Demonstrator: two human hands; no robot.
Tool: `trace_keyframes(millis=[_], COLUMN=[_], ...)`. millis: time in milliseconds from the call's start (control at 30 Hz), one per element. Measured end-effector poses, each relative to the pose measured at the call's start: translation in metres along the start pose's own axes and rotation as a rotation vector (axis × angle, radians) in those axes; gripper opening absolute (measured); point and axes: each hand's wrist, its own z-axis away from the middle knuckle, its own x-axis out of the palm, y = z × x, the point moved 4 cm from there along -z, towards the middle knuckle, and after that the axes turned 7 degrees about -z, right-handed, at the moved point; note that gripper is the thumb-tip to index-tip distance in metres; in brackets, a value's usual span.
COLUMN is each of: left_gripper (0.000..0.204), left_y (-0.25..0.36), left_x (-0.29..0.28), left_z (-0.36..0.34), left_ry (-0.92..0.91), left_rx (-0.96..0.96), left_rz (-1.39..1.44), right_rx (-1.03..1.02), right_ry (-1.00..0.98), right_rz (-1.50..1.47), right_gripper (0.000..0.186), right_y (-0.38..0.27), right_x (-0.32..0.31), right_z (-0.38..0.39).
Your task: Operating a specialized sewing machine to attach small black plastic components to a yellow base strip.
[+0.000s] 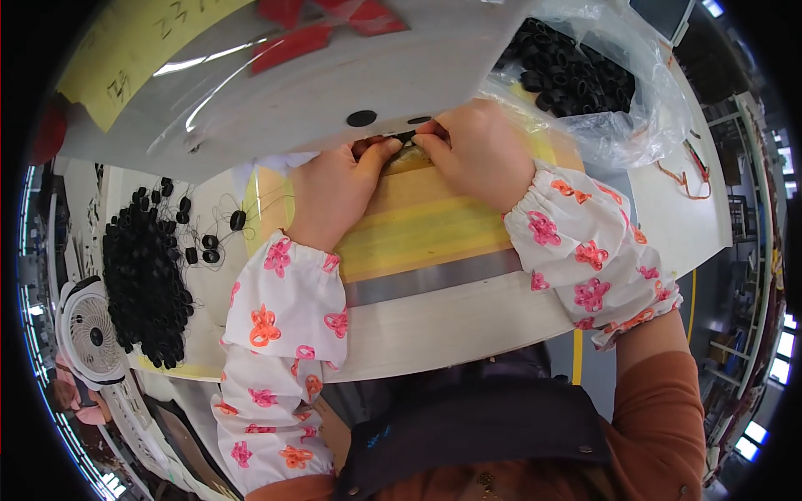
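Left hand (pixel 334 188) and right hand (pixel 476 154) both pinch a small dark ring part (pixel 407 138) at the far edge of the yellow-taped wooden board (pixel 418 225); loose black rings (pixel 146 275) lie left of the board.

A clear crinkled plastic bag (pixel 618 92) full of small black rings sits at the upper right of the table. A yellow rectangular paper sign (pixel 134 50) with handwriting lies at the upper left, under a transparent plastic sheet (pixel 225 75). Red tape labels (pixel 322 25) lie at top centre.
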Motion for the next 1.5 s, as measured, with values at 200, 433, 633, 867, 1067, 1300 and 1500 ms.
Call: trace_keyframes(millis=[200, 433, 633, 867, 1067, 1300, 1500], left_gripper=[0.028, 0.032, 0.027, 0.031, 0.027, 0.012, 0.021], left_y=[-0.012, -0.002, -0.011, -0.016, -0.068, -0.012, 0.003], left_x=[0.006, 0.001, -0.008, -0.024, -0.067, -0.026, 0.005], left_z=[-0.001, -0.010, 0.007, 0.044, 0.050, 0.035, 0.021], left_ry=[0.033, 0.084, 0.243, 0.459, 0.583, 0.665, 0.586], left_rx=[-0.020, 0.090, 0.270, 0.300, 0.041, 0.498, 0.434], left_rz=[0.159, 0.053, 0.013, -0.251, -0.141, -0.390, -0.340], right_rx=[-0.010, -0.072, -0.138, -0.190, -0.116, -0.098, -0.071], right_ry=[-0.026, -0.006, -0.112, 0.143, -0.096, -0.158, -0.209], right_rz=[0.016, -0.028, 0.061, 0.027, 0.475, 0.611, 0.543], right_gripper=[0.012, 0.011, 0.009, 0.008, 0.012, 0.016, 0.025], right_y=[-0.002, 0.002, -0.009, 0.025, 0.039, 0.086, 0.093], right_x=[-0.001, -0.007, 0.013, -0.034, -0.069, -0.076, -0.071], right_z=[0.000, -0.009, -0.008, 0.001, -0.031, -0.035, -0.036])
